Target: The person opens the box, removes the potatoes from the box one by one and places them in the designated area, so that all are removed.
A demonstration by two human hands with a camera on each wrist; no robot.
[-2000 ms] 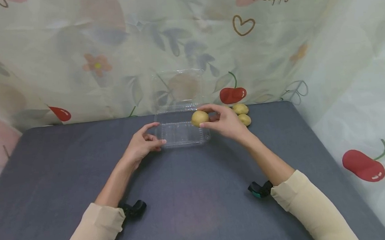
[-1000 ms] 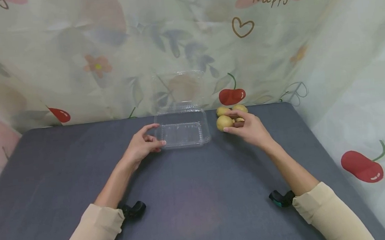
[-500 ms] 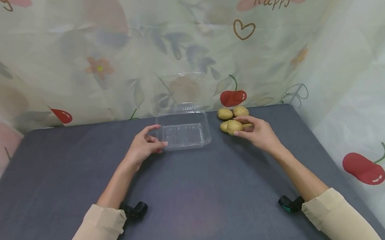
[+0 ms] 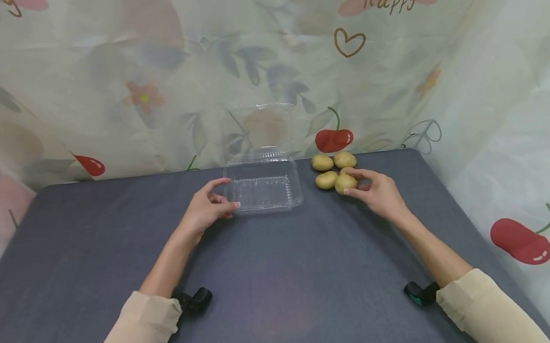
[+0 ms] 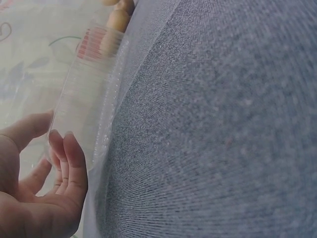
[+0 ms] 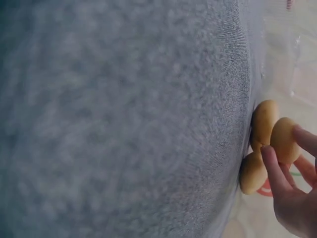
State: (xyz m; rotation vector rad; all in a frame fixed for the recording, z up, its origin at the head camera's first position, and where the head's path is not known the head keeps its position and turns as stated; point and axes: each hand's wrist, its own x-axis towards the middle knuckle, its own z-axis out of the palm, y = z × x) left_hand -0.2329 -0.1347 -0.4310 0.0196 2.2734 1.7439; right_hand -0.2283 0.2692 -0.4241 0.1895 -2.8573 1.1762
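My right hand holds a round yellow potato between thumb and fingers, among other potatoes on the grey cloth. Behind and left of it lie a potato by the far edge, another potato beside that, and a nearer potato. In the right wrist view the held potato overlaps a potato behind it. Left of these stands a clear plastic clamshell box, lid raised against the backdrop. My left hand grips its left end, index finger at the back and thumb near the front corner.
A dark grey cloth covers the table, its far edge right behind the box and potatoes. A printed backdrop curtain rises behind it, with a white curtain on the right. A black wrist camera sticks out below the left sleeve.
My right hand has carried the potato from over the box's right side rightward and down to the other potatoes, uncovering more of them. My left hand has stayed at the box.
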